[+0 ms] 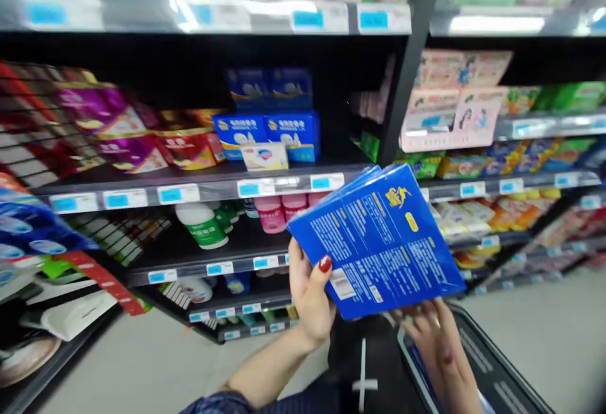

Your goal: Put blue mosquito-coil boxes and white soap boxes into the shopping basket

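A: What are the hands doing?

B: The left hand is gripping the blue box at its left corner, with the red-nailed thumb lying on the printed face near the barcode and the fingers going behind.

A: And the right hand?

B: It is meeting the lower edge of the box from below. The box is partly hiding its fingers, so I cannot tell whether they are closing on it or just supporting it.

A: Where is the box sitting?

B: It is being held up and tilted, in front of the right end of the middle shelf. Another blue edge is showing behind its top.

A: What is standing on that shelf?

B: Blue cartons are standing right of its centre, a small white-and-yellow box is sitting in front of them, and purple pouches and red pouches are lining the left part.

A: Underneath?

B: A white bottle with a green label and pink containers are standing on the next shelf down. A dark basket is resting below the right hand, its rim running toward the lower right.
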A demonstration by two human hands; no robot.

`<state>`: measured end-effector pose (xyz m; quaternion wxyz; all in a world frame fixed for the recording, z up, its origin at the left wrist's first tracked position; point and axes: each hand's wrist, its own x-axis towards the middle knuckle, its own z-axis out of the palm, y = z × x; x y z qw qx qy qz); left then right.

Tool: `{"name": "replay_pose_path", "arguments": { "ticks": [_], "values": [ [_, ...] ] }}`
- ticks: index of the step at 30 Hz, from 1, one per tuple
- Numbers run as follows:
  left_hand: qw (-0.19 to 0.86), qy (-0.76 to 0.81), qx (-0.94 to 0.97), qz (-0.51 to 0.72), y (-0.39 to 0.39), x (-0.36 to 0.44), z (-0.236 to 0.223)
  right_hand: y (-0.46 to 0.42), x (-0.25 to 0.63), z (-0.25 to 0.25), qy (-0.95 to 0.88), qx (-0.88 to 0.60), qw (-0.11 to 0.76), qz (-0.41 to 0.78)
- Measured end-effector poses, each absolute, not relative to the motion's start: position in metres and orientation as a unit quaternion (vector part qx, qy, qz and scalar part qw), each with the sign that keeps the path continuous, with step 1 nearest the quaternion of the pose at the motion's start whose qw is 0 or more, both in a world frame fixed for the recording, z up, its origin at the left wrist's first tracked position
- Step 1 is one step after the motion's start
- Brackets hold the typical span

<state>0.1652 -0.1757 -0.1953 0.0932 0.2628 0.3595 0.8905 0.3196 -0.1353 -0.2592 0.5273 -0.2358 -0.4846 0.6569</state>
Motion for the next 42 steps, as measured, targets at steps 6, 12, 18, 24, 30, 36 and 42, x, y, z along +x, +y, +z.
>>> {"name": "replay_pose_path", "arguments": {
  "ticks": [6, 12, 18, 24, 30, 36, 42],
  "values": [
    [0.358, 0.436, 0.178, 0.807, -0.202, 0.229, -0.292, -0.141, 0.318, -0.275, -0.301, -0.430, 0.562, 0.639],
    [0.631, 0.392, 0.220, 0.632, -0.212, 0.196, -0.330, -0.127, 0.365, -0.316, -0.298, -0.500, 0.514, 0.630],
    [0.649, 0.422, 0.202, 0.600, -0.191, 0.195, -0.349, -0.127, 0.379, -0.345, -0.384, -0.494, 0.458, 0.631],
    [0.622, 0.448, 0.212, 0.606, -0.184, 0.200, -0.357, -0.131, 0.381, -0.353, -0.386, -0.521, 0.434, 0.625],
    [0.611, 0.474, 0.190, 0.605, -0.179, 0.202, -0.366, -0.125, 0.379, -0.360, -0.380, -0.540, 0.448, 0.602],
    [0.544, 0.561, 0.151, 0.605, -0.169, 0.200, -0.385, -0.120, 0.392, -0.362, -0.319, -0.567, 0.472, 0.595],
    [0.508, 0.620, 0.102, 0.589, -0.168, 0.167, -0.391, -0.098, 0.465, -0.408, -0.206, -0.567, 0.518, 0.606]
  ]
}}
